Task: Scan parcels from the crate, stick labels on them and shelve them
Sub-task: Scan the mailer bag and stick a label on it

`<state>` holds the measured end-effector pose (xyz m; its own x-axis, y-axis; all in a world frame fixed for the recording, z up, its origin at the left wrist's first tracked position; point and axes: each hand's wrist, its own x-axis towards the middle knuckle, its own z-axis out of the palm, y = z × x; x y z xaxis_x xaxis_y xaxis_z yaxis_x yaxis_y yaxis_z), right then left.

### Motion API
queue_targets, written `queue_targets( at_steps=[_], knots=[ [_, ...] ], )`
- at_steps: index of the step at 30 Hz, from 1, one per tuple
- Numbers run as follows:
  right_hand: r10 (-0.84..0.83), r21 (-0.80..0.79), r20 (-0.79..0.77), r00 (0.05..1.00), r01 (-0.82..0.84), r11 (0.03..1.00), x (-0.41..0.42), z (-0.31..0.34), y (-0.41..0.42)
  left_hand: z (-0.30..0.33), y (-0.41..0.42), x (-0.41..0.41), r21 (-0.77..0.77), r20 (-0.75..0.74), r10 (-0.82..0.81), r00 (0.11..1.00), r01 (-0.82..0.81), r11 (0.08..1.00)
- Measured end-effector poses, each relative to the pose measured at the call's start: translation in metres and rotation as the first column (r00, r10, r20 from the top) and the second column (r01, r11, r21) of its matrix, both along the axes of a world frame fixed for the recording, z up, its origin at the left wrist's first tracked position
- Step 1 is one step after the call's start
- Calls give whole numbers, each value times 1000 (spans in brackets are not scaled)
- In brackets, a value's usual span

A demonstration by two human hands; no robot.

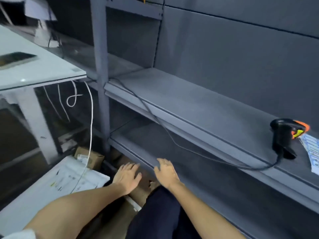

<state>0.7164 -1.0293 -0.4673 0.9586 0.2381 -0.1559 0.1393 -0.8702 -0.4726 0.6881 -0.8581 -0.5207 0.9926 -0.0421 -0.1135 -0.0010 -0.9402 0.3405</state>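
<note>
A: Where are the hands?

B: Both low in the centre of the frame. The left hand [127, 176] reaches down with fingers spread and straight, over a brown cardboard parcel [138, 192] that lies below it — I cannot tell whether the palm touches it. The right hand [166, 172] is just beside it, fingers loosely extended near the front edge of the lower shelf [155, 144]; it holds nothing.

A: And the scanner?

B: The black scanner [284, 135] with orange trim stands upright at the right edge of the frame, on the middle shelf [189, 104]. Its dark cable [164, 128] runs leftward across that shelf and hangs over the front edge. A sheet of labels [312, 152] lies just beside it, partly cut off by the frame.

A: Other parcels?

B: A white flat parcel [69, 180] at lower left, and a small brown box [89, 157] behind it. A white cable [91, 118] hangs from the glass table [43, 71] at upper left — a phone [15, 59] rests on the glass.
</note>
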Motion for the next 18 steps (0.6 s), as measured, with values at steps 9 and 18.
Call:
queue_targets(
  at_steps=[9,18],
  knots=[
    [228,-15,-87,970,-230,973,10,-37,104,-54,72,-16,-55,-109,274,956,-281,958],
    [297,-97,-230,927,-325,941,0,-99,165,-91,138,-37,-22,-88,510,856,-514,858]
  ],
)
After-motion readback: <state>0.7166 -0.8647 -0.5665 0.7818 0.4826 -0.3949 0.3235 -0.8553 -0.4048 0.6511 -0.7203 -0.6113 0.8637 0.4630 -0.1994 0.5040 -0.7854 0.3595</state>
